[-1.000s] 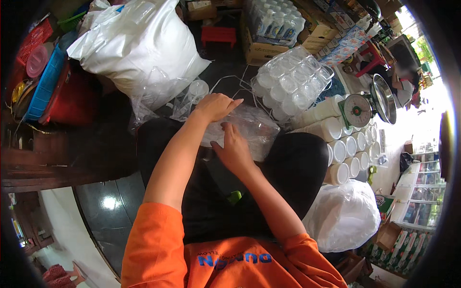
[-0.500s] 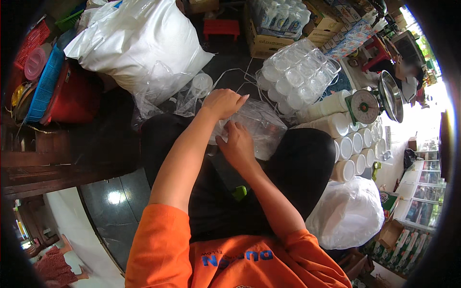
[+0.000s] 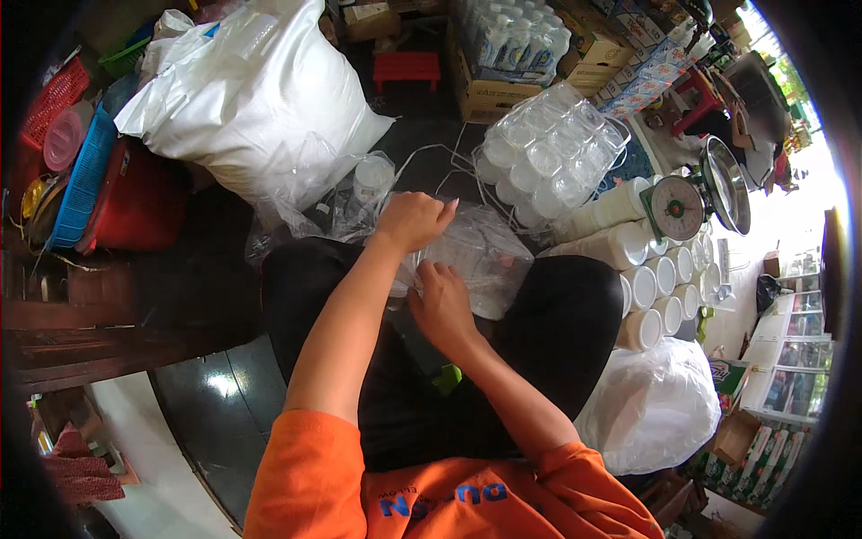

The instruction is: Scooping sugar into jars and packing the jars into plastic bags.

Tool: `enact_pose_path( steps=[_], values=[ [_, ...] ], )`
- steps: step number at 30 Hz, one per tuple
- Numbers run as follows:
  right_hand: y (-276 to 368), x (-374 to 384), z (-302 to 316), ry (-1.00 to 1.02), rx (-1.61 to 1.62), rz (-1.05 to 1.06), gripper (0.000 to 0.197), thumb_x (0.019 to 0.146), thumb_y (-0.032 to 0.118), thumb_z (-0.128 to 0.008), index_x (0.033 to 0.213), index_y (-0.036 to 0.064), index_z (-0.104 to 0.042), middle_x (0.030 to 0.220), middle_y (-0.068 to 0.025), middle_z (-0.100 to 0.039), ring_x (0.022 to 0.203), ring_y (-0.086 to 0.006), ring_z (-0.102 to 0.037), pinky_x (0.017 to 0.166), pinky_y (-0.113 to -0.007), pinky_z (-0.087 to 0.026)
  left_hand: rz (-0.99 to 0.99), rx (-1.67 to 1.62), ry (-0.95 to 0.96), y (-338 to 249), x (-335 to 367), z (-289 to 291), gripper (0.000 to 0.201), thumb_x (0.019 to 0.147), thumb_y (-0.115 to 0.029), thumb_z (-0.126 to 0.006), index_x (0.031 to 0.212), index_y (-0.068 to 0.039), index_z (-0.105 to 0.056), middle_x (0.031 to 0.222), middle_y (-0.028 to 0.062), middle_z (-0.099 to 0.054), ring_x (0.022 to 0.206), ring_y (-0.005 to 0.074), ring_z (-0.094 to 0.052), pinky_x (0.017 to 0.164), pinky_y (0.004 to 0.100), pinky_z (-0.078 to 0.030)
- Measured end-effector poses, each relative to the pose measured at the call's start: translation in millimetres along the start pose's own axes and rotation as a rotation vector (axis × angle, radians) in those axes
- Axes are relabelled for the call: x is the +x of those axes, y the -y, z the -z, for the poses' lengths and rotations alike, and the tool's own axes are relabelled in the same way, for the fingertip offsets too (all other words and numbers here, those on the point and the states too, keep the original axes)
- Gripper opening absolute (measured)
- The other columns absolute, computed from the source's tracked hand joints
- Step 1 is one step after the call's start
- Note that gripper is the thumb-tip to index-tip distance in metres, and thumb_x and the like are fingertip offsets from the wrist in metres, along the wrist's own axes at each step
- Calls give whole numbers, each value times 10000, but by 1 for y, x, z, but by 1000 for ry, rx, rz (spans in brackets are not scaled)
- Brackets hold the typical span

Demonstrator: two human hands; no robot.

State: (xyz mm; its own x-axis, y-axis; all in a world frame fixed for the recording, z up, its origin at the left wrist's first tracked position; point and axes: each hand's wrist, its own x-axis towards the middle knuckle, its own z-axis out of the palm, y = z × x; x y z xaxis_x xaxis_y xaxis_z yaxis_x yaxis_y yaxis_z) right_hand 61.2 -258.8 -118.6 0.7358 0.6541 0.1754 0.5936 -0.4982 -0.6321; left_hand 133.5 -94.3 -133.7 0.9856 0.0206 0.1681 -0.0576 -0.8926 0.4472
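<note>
Between my knees lies a clear plastic bag (image 3: 498, 260) with clear plastic containers inside, its loose end bunched towards my hands. My left hand (image 3: 415, 222) is closed at the bag's far-left end, thumb sticking out to the right; what lies under its fingers is partly hidden. Just nearer to me, my right hand (image 3: 442, 301) curls its fingers into the bag's near-left edge, pinching the film. A clear round cup or tub (image 3: 373, 175) wrapped in thin plastic sits just beyond my left hand, against a big white sack.
The white woven sack (image 3: 260, 99) stands far left, beside a red tub (image 3: 148, 193) and blue basket (image 3: 85, 184). To the right are bagged clear jars (image 3: 548, 148), stacked white-lidded tubs (image 3: 642, 287), a dial scale (image 3: 678, 207) and a white plastic bag (image 3: 651, 404). A red stool (image 3: 406, 67) stands ahead.
The view has shifted a little. Both hands sit slightly lower in the picture, still at the bag's left end. The person at the lower left has moved.
</note>
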Motion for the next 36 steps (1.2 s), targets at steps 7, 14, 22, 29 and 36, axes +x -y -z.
enact_pose_path(
  steps=[7, 14, 22, 29, 36],
  values=[
    [7, 4, 5, -19, -87, 32, 276, 811, 27, -737, 1045, -11, -595, 1062, -221, -631, 979, -433, -615, 840, -526, -519, 34, 17, -23, 3, 1, 9, 584, 1079, -432, -498, 718, -59, -766, 756, 211, -733, 750, 424, -737, 736, 523, -596],
    [3, 7, 5, -45, -215, 139, 271, 799, 63, -761, 1021, 13, -614, 1051, -152, -653, 971, -360, -673, 868, -470, -569, 46, -15, -25, 0, -3, 7, 550, 1077, -402, -542, 719, -20, -707, 754, 226, -702, 750, 451, -702, 707, 543, -554],
    [4, 8, -1, 22, -306, 90, 189, 816, 75, -695, 975, 24, -606, 974, -136, -648, 898, -334, -693, 789, -451, -569, 71, 17, 16, -4, -2, 9, 492, 1041, -372, -556, 729, -41, -743, 790, 215, -730, 768, 436, -725, 731, 534, -580],
    [-1, 18, 5, 66, -238, 152, 273, 751, 104, -726, 984, 3, -627, 947, -160, -665, 810, -361, -695, 783, -478, -551, 27, 13, -30, 1, -3, 5, 447, 1031, -340, -608, 708, -41, -688, 740, 193, -694, 733, 433, -696, 680, 530, -545],
    [0, 24, 5, 67, -117, 91, 370, 720, 128, -774, 1033, -7, -631, 1018, -189, -686, 744, -403, -697, 751, -494, -557, 25, 48, -49, 3, -5, -2, 432, 1007, -355, -601, 703, -69, -714, 754, 168, -720, 733, 415, -717, 679, 524, -569]
  ],
)
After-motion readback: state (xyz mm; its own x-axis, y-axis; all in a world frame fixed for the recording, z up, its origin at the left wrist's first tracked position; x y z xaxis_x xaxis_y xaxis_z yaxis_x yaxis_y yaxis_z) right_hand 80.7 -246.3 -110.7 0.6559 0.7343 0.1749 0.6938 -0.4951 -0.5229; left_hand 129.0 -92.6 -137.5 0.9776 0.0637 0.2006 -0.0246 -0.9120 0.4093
